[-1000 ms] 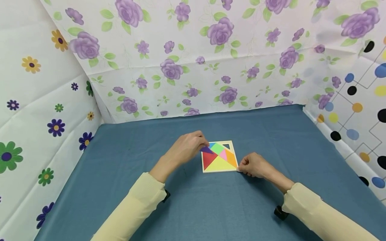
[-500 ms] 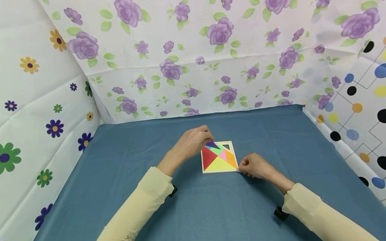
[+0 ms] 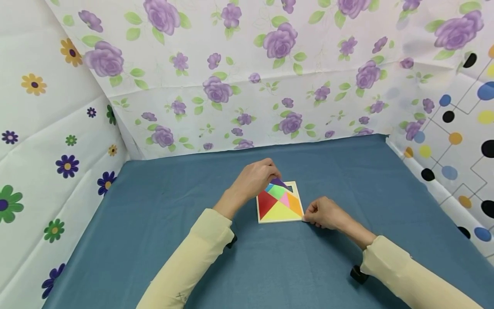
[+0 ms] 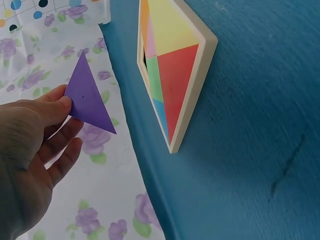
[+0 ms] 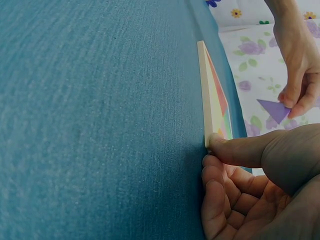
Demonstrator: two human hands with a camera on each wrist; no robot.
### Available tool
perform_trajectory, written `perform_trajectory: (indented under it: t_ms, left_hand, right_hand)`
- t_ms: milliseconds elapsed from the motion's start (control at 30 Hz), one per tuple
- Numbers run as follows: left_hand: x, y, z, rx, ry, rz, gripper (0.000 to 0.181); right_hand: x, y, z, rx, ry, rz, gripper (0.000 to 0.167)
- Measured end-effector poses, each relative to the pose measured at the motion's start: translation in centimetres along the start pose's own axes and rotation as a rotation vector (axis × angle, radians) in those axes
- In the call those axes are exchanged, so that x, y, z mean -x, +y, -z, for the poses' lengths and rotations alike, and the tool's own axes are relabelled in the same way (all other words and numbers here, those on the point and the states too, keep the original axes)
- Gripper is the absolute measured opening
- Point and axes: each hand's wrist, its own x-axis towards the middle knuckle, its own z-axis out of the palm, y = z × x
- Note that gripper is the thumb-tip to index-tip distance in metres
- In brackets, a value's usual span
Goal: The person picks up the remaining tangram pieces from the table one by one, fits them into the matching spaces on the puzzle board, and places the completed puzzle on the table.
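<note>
Between thumb and fingers, my left hand [image 3: 255, 179] pinches a purple triangle tangram piece [image 4: 90, 100], raised above the far side of the puzzle. The tangram tray [image 3: 281, 222] lies flat on the cloth, with a pale wooden rim. Inside it sit a red triangle [image 3: 265, 203], a yellow triangle [image 3: 281, 211], an orange piece [image 3: 295, 204], a pink piece [image 3: 284, 200], a green piece [image 3: 278, 192] and a blue piece, partly covered in the head view. A dark gap shows near the far right corner. My right hand [image 3: 323, 213] pinches the tray's near right corner.
Blue cloth [image 3: 185, 189] covers the table around the tray. A flowered sheet [image 3: 231, 86] hangs behind, with a flower-print sheet [image 3: 34, 120] at left and a dotted sheet [image 3: 463, 171] at right. Dark wrist devices show below both cuffs.
My left hand has carried the purple triangle right and slightly away, from over the tray's left part toward its far edge. The right hand stays at the corner.
</note>
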Motion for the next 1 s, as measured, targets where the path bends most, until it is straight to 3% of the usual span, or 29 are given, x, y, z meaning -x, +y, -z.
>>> perform_trajectory:
  t_ms: [567,1000]
  left_hand:
    - [-2.4,0.2,-2.1,-0.023,-0.023,-0.004,0.016]
    - [-3.6,0.2,-3.6,-0.037,-0.081,0.004,0.017]
  right_hand:
    - [0.0,0.1,-0.1,-0.013,0.007,-0.001,0.022]
    - [0.1,0.0,-0.2,-0.011,0.016,0.015,0.023]
